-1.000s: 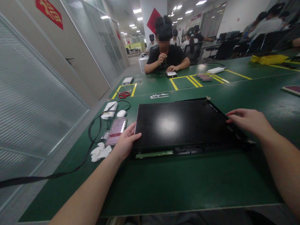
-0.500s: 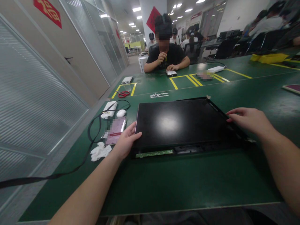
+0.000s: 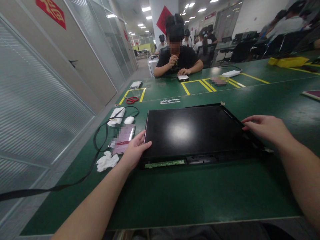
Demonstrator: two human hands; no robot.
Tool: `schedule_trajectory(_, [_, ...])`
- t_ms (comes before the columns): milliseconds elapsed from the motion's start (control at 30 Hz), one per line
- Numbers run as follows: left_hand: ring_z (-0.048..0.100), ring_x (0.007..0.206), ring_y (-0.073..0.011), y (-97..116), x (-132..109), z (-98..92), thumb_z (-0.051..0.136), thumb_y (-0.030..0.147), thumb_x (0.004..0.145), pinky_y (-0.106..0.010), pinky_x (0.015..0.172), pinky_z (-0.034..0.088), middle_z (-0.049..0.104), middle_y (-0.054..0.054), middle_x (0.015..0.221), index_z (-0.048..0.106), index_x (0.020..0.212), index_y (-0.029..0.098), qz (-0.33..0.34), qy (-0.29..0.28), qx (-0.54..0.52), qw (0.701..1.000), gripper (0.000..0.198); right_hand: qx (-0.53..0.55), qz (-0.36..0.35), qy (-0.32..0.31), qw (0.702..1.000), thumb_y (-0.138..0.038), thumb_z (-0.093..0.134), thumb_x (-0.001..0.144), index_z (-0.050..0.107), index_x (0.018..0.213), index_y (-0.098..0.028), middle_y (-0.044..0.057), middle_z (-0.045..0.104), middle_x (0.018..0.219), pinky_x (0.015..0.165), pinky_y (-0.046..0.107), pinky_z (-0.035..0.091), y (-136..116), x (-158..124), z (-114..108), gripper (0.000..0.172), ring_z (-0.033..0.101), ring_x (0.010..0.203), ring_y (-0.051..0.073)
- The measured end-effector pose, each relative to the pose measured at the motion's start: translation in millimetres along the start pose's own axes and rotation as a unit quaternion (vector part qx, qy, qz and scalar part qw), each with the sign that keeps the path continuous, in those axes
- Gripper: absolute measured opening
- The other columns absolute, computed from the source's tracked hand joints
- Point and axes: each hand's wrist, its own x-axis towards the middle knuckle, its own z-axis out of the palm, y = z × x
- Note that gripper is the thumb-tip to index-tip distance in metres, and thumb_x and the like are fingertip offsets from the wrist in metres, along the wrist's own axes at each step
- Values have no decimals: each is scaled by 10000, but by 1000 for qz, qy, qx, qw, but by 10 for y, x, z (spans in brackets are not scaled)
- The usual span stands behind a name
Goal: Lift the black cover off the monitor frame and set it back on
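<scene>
A dark, glossy screen panel (image 3: 200, 130) lies face up in a black back frame (image 3: 235, 120) on the green table. My left hand (image 3: 136, 146) grips the panel's left edge, with the thumb on top and the fingers at the side. At the right side, my right hand (image 3: 266, 128) pinches the rim of the black frame between thumb and fingers. Along the near edge of the frame a narrow green circuit board (image 3: 164, 163) is exposed. Light reflects off the middle of the panel.
Left of the panel are a phone (image 3: 123, 138), crumpled white tissue (image 3: 107, 161), a white oval object (image 3: 129, 120), a white box (image 3: 116, 116) and a black strap (image 3: 96, 140). Red-handled scissors (image 3: 132, 100) lie beyond. Across the table a person (image 3: 178, 56) works on a small device (image 3: 183, 77).
</scene>
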Motion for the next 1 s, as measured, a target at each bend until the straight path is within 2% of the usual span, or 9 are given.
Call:
schedule_trajectory(167, [575,1290,-332,7,5,-10,829,236,680,-502,1139,407,645,-131,1363,542,1399,167,31,-10,27,999,777,13,-8,12,1000,-405,514,674,742,872,-254,18,761,771,669,362,444,-2,10,1,338,661,813,262])
schedule_trajectory(233, [518,1345,-346,8,13,-31,824,271,685,-509,1153,385,591,-134,1426,585,1357,172,53,-2,55,997,720,14,-1,6,1000,-403,511,668,742,874,-258,13,760,768,679,366,449,-15,6,-9,342,665,824,264])
schedule_trajectory(400, [283,1498,-329,-3,40,-107,836,295,633,-419,1225,254,318,-115,1615,683,1210,184,113,100,189,970,608,4,2,-7,1000,-397,503,684,742,878,-254,19,760,788,693,355,452,-99,-63,-63,340,661,843,256])
schedule_trajectory(867, [316,1474,-353,-157,144,-239,821,328,623,-464,1210,258,286,-132,1607,689,1198,197,83,81,279,953,604,12,5,-11,1000,-400,521,676,735,863,-272,20,762,795,731,394,465,-52,-5,-54,312,661,846,277])
schedule_trajectory(1000, [359,1448,-356,-234,187,-280,811,308,630,-472,1194,284,330,-145,1578,695,1195,185,87,83,287,950,590,41,22,-30,998,-397,541,704,732,904,-267,16,760,795,751,390,461,-18,15,-37,305,661,787,251])
